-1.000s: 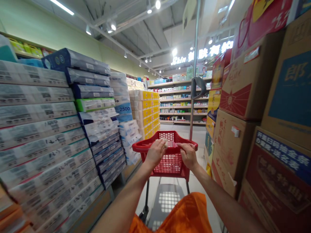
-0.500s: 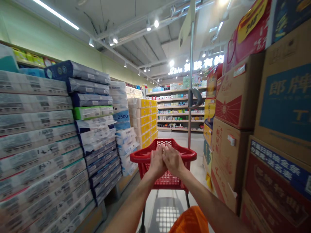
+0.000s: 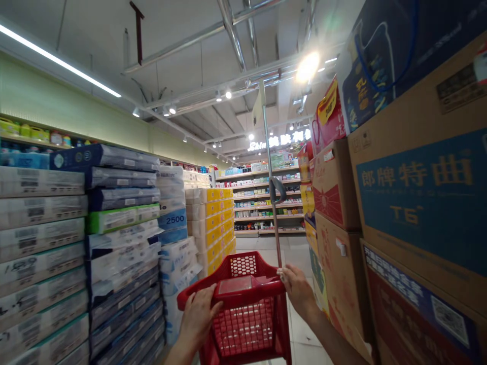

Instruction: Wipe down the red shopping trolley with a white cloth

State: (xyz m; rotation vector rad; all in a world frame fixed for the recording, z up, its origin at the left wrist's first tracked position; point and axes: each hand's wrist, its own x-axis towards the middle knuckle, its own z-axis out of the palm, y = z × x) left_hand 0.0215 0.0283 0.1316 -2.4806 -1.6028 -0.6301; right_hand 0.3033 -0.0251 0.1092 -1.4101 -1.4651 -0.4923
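A red plastic shopping cart (image 3: pixel 243 324) stands in front of me, with a mesh basket and a thick red handle (image 3: pixel 247 291) across its near side. My left hand (image 3: pixel 198 312) is closed over the left part of this handle, fingers on top and thumb towards the middle. At the handle's right corner is my right hand (image 3: pixel 299 289), its fingers bent against the rim. Something small and whitish shows at the right fingertips, too blurred to name. Only a little of the basket's inside is visible.
Stacked tissue packs (image 3: pixel 122 253) line the left side, with yellow-and-white packs (image 3: pixel 213 218) farther on. Cardboard cartons (image 3: pixel 338 274) are piled close on the right. A metal pole (image 3: pixel 272 218) rises beyond the cart, and stocked shelves (image 3: pixel 266 203) stand at the far end.
My hands, pressed together above the cart before, have come apart to the two sides of the handle. The cart sits nearer and lower, and my view has turned slightly up and right.
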